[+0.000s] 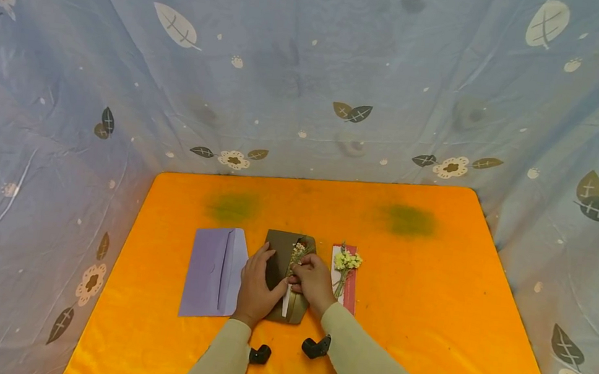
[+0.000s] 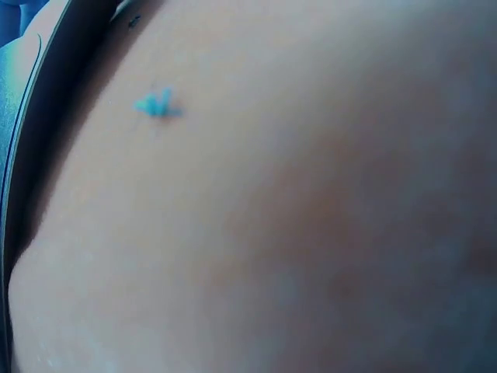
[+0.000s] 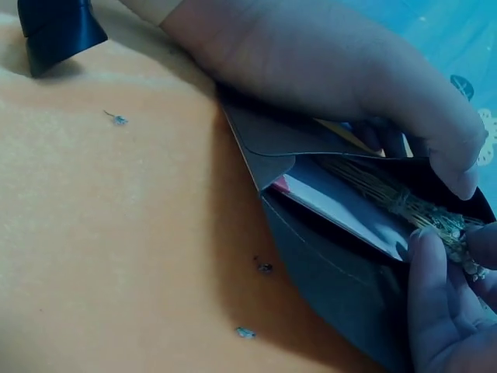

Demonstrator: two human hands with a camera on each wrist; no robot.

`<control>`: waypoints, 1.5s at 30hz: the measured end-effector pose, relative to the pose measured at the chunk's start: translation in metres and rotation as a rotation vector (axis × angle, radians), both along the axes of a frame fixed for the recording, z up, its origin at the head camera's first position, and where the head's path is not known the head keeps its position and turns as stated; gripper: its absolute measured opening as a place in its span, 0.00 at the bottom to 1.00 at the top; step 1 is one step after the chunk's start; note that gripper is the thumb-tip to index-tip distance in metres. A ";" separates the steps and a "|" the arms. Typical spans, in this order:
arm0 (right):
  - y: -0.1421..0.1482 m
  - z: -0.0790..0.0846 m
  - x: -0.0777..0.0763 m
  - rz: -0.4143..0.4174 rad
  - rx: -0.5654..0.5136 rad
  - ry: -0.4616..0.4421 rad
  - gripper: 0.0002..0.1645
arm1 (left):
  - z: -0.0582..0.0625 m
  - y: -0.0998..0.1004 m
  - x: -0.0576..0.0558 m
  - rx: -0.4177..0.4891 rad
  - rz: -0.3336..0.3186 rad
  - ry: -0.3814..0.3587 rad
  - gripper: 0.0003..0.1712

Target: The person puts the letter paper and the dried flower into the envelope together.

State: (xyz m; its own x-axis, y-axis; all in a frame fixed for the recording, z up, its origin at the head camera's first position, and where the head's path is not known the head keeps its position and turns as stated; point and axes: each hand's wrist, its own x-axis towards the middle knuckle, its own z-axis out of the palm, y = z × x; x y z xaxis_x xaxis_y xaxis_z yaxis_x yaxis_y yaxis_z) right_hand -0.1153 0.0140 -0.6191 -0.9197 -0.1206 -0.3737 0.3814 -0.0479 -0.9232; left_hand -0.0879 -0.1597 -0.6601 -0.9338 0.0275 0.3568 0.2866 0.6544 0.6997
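Note:
A dark brown envelope (image 1: pixel 279 248) lies on the table with its mouth gaping toward the right. My left hand (image 1: pixel 258 283) rests flat on it, thumb at the edge of the mouth. With thumb and fingers, my right hand (image 1: pixel 315 281) pinches a small bunch of dried flowers (image 3: pixel 404 203) at the mouth, stems lying along the inside. Beside the stems, a white card (image 3: pixel 342 208) with a red corner sits in the envelope. In the right wrist view the right fingertips partly cover the blossoms. Blurred skin fills most of the left wrist view.
A purple envelope (image 1: pixel 205 272), flap to the right, lies left of the brown one. On the right a bunch of yellow flowers (image 1: pixel 347 261) lies on a red and white card (image 1: pixel 350 296). Small flower bits (image 3: pixel 245 332) dot the orange tablecloth (image 1: pixel 431 303). Patterned curtains (image 1: pixel 300 87) surround the table.

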 end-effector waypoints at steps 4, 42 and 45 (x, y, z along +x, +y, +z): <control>-0.002 -0.001 -0.001 -0.005 0.022 0.005 0.14 | -0.001 0.000 0.001 -0.003 -0.002 0.014 0.42; 0.006 0.001 -0.009 0.363 -0.297 -0.001 0.29 | -0.003 -0.001 -0.002 -0.011 0.009 0.052 0.41; 0.006 0.002 -0.007 0.267 -0.234 -0.012 0.25 | -0.003 0.001 -0.002 -0.015 0.009 0.040 0.41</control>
